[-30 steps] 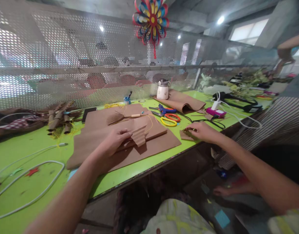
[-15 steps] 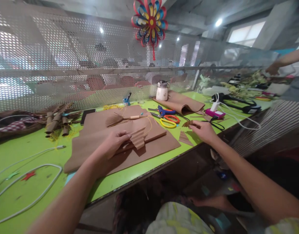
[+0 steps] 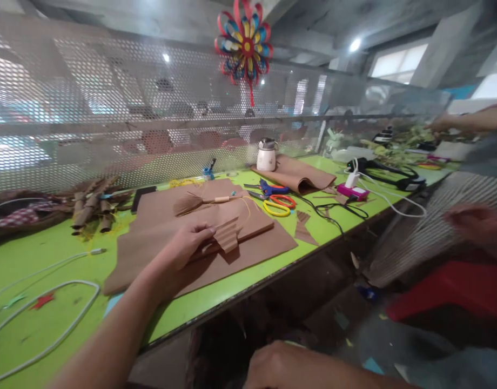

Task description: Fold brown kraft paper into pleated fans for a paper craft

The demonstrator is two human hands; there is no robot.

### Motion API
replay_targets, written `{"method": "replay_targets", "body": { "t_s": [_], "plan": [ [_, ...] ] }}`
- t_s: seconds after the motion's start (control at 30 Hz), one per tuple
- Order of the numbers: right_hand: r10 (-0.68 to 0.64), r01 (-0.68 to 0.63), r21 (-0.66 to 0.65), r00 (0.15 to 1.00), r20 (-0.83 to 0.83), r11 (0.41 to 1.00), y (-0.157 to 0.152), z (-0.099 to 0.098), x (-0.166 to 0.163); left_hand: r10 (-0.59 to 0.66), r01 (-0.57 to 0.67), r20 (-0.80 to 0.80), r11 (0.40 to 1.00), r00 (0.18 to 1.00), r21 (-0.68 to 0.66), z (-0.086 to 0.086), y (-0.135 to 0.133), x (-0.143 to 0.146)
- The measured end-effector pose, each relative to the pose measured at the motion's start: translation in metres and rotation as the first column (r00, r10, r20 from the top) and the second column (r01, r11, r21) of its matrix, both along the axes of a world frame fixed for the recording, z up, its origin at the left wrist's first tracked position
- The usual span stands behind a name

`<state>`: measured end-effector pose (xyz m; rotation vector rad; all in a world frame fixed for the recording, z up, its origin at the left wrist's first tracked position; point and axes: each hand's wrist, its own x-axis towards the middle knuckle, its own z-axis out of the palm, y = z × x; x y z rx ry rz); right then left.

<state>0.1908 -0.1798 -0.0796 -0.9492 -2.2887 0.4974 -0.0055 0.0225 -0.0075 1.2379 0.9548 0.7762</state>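
My left hand (image 3: 187, 244) rests on a stack of brown paper sheets (image 3: 208, 265) on the green table (image 3: 41, 254). Its fingers pinch a pleated, fan-folded piece of brown paper (image 3: 226, 235). My right hand (image 3: 281, 368) is low at the bottom edge, off the table and close to my body; it is blurred and its fingers do not show. Small brown paper scraps (image 3: 303, 230) lie on the table to the right of the sheets, with no hand near them.
Yellow (image 3: 276, 208), orange (image 3: 284, 199) and blue scissors (image 3: 273, 189) lie behind the scraps. A small straw brush (image 3: 194, 202), white jar (image 3: 267, 157), brown tubes (image 3: 90, 208), white cable (image 3: 54, 313) and pink charger (image 3: 351, 190) share the table. Another person's blurred hand (image 3: 473, 224) is right.
My right hand has left the scraps on the table and dropped back towards my lap. The left hand keeps its hold on the pleated paper. The view has shifted slightly right.
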Motion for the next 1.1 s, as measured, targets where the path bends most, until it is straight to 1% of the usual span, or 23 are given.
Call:
{"method": "replay_targets", "body": {
  "t_s": [0.07,0.13,0.17,0.23,0.27,0.3,0.33,0.43,0.5,0.53,0.6,0.63,0.67,0.73,0.77,0.8,0.83,0.87,0.9,1.0,1.1],
  "plan": [
    [0.072,-0.071,-0.034,0.997,0.037,0.997,0.006,0.003,-0.006,-0.003,0.003,-0.001,1.000,1.000,-0.002,0.001,-0.002,0.000],
    [0.151,-0.141,-0.133,0.986,0.066,0.981,0.013,0.003,-0.009,-0.001,0.001,-0.005,1.000,1.000,-0.009,0.003,-0.004,0.001],
    [0.197,-0.177,-0.213,0.977,0.077,0.961,0.015,0.002,-0.010,0.000,0.000,-0.009,1.000,1.000,-0.008,0.004,-0.005,0.002],
    [0.282,-0.232,-0.377,0.956,0.081,0.897,0.020,0.001,-0.012,0.002,-0.002,-0.013,1.000,1.000,-0.006,0.006,-0.007,0.003],
    [0.307,-0.246,-0.429,0.949,0.078,0.869,0.022,0.002,-0.012,0.005,-0.005,-0.013,1.000,1.000,-0.007,0.007,-0.008,0.003],
    [0.311,-0.245,-0.448,0.947,0.077,0.859,0.024,0.003,-0.013,0.009,-0.009,-0.014,1.000,1.000,-0.012,0.008,-0.008,0.003],
    [0.302,-0.238,-0.445,0.950,0.078,0.863,0.026,0.005,-0.013,0.014,-0.014,-0.012,1.000,1.000,-0.022,0.009,-0.009,0.003],
    [0.241,-0.203,-0.386,0.969,0.050,0.900,0.030,0.015,-0.013,0.014,-0.014,0.001,0.998,1.000,-0.055,0.010,-0.011,0.003],
    [0.171,-0.169,-0.336,0.985,-0.023,0.927,0.032,0.022,-0.012,0.024,-0.023,0.013,0.998,1.000,-0.060,0.011,-0.013,0.004],
    [0.122,-0.140,-0.313,0.990,-0.077,0.939,0.033,0.026,-0.012,0.030,-0.028,0.023,0.998,0.999,-0.055,0.011,-0.014,0.004],
    [-0.026,-0.037,-0.294,0.978,-0.205,0.955,0.037,0.031,-0.008,0.037,-0.036,0.040,0.999,0.999,-0.032,0.011,-0.015,0.005],
    [-0.118,0.028,-0.308,0.954,-0.277,0.951,0.041,0.034,-0.006,0.027,-0.026,0.039,0.999,0.999,-0.020,0.011,-0.015,0.005],
    [-0.220,0.096,-0.340,0.912,-0.346,0.935,0.046,0.037,-0.002,0.032,-0.032,0.029,0.999,0.999,0.006,0.011,-0.014,0.005],
    [-0.409,0.189,-0.441,0.775,-0.482,0.878,0.058,0.042,0.006,0.045,-0.044,-0.005,0.996,0.999,0.082,0.010,-0.011,0.004],
    [-0.471,0.197,-0.483,0.690,-0.550,0.853,0.065,0.045,0.009,0.047,-0.044,-0.023,0.991,0.999,0.129,0.010,-0.009,0.004],
    [-0.509,0.187,-0.510,0.599,-0.618,0.839,0.073,0.048,0.012,0.045,-0.038,-0.041,0.983,0.998,0.177,0.010,-0.007,0.003],
    [-0.524,0.157,-0.530,0.529,-0.668,0.833,0.080,0.051,0.013,0.042,-0.028,-0.057,0.974,0.997,0.224,0.010,-0.006,0.002],
    [-0.530,0.124,-0.544,0.480,-0.699,0.830,0.086,0.055,0.013,0.041,-0.020,-0.071,0.963,0.997,0.268,0.010,-0.006,0.002],
    [-0.532,0.086,-0.559,0.455,-0.714,0.825,0.093,0.057,0.011,0.042,-0.015,-0.081,0.952,0.996,0.304,0.010,-0.005,0.001],
    [-0.532,-0.038,-0.619,0.473,-0.702,0.784,0.110,0.061,-0.002,0.051,-0.011,-0.104,0.934,0.993,0.357,0.012,-0.006,-0.001],
    [-0.511,-0.158,-0.659,0.509,-0.692,0.735,0.123,0.059,-0.020,0.070,-0.028,-0.110,0.937,0.992,0.349,0.012,-0.007,-0.002]
  ]
}}
